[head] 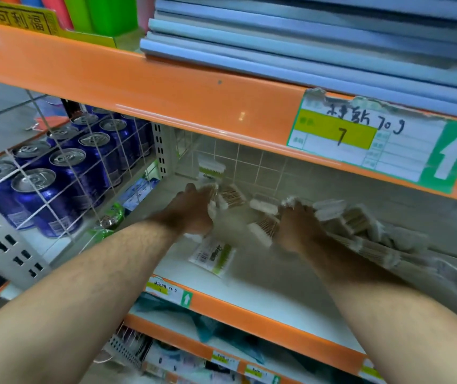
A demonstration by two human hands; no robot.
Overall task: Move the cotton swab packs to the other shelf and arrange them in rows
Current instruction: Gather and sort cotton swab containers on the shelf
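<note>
Head view: the cotton swab packs (pixel 360 225) are seen heaped loosely on the middle shelf (pixel 271 297), most of them to the right and toward the back. A single pack (pixel 213 256) lies flat by itself nearer the front edge. The packs are judged to be very light and soft in thin clear wrap, and probably slippery when stacked. The sticks inside should lend some stiffness along the length. Each is best taken across its middle, or several can be gathered flat between both palms. The left hand (pixel 192 210) is reached into the left end of the heap, and the right hand (pixel 297 228) is set against the packs at its middle. Both are blurred and the fingers are mostly hidden behind the backs of the hands, so whether either grip is closed on a pack cannot be told.
</note>
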